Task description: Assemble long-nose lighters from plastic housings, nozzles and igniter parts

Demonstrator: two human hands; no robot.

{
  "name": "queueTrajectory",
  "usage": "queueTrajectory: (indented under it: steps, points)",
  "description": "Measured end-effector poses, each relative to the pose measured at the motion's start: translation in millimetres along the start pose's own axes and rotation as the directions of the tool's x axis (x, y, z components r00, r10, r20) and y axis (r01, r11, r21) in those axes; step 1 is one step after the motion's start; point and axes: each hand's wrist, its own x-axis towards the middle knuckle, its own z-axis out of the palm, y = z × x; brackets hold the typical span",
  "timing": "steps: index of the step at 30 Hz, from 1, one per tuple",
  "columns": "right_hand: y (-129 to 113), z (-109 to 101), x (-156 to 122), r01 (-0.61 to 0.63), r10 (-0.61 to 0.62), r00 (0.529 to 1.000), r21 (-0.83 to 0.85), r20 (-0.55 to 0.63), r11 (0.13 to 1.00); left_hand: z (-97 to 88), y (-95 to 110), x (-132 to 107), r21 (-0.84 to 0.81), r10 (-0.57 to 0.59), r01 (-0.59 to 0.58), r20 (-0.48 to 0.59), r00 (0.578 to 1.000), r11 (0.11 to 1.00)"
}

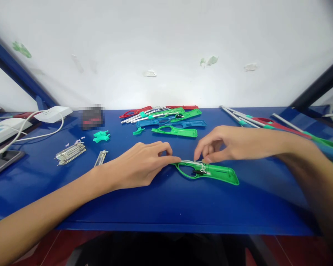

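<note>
A green plastic handle shell [216, 173] lies flat on the blue table [166, 207], with a thin white wire and a small black part in its loop end. My left hand [140, 162] rests on the table, its fingertips pinched on the shell's left tip. My right hand [224, 144] comes in from the right, fingers curled, thumb and forefinger pinching the wire at the shell's top edge.
A pile of red, green and blue handle shells with metal rods [166, 117] lies behind. Small teal parts [101, 136], a bundle of metal strips [70, 153] and one strip [100, 157] sit at left. Long rods [266, 123] lie at right; a white box with cable [53, 113] far left.
</note>
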Motion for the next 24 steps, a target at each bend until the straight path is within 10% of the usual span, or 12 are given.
queueTrajectory:
  steps: [24]
  points:
    - [-0.9, -1.0, -2.0, 0.012, -0.012, 1.000, -0.024, 0.009, 1.000, 2.9, -2.7, -1.5, -0.023, 0.022, -0.022, -0.025, 0.999, 0.999]
